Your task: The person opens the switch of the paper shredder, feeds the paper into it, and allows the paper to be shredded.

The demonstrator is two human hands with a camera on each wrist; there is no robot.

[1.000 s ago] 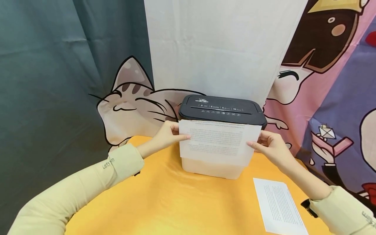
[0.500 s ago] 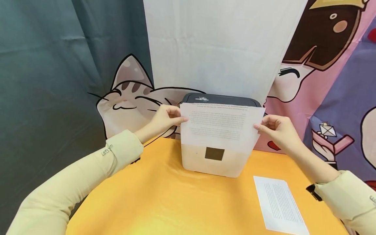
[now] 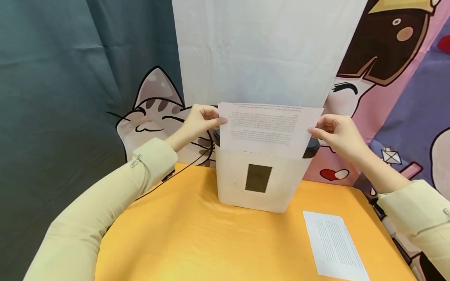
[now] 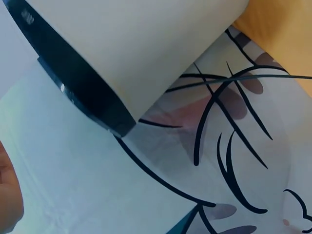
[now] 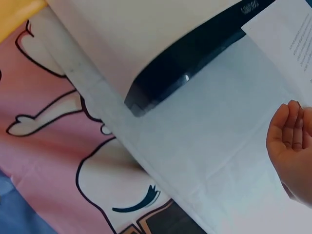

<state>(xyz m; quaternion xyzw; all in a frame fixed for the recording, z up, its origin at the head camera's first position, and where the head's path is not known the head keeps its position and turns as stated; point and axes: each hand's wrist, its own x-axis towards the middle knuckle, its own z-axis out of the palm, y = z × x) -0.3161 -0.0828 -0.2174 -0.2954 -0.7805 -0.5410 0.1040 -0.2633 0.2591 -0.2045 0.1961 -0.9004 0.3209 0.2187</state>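
A printed sheet of paper (image 3: 265, 128) hangs upright in front of the top of a paper shredder (image 3: 230, 179). My left hand (image 3: 202, 121) pinches its left edge between thumb and fingers. At the right edge, my right hand (image 3: 337, 134) pinches it the same way. The shredder has a white bin with a dark window and a black top (image 5: 180, 70); in the head view the sheet hides most of that top, slot included. In the right wrist view the lower part of the sheet (image 5: 287, 36) shows beside the black top. Only part of my left hand (image 4: 9, 190) appears in the left wrist view.
Another printed sheet (image 3: 335, 244) lies on the yellow table cover (image 3: 197, 234) at the right. A thin dark cord (image 3: 175, 173) runs left from the shredder. Behind stands a curtain (image 3: 267, 50) with cartoon figures.
Both hands have raised the sheet from in front of the shredder's bin to the level of its top. The bin's dark window has come into sight. The sheet on the table has stayed put.
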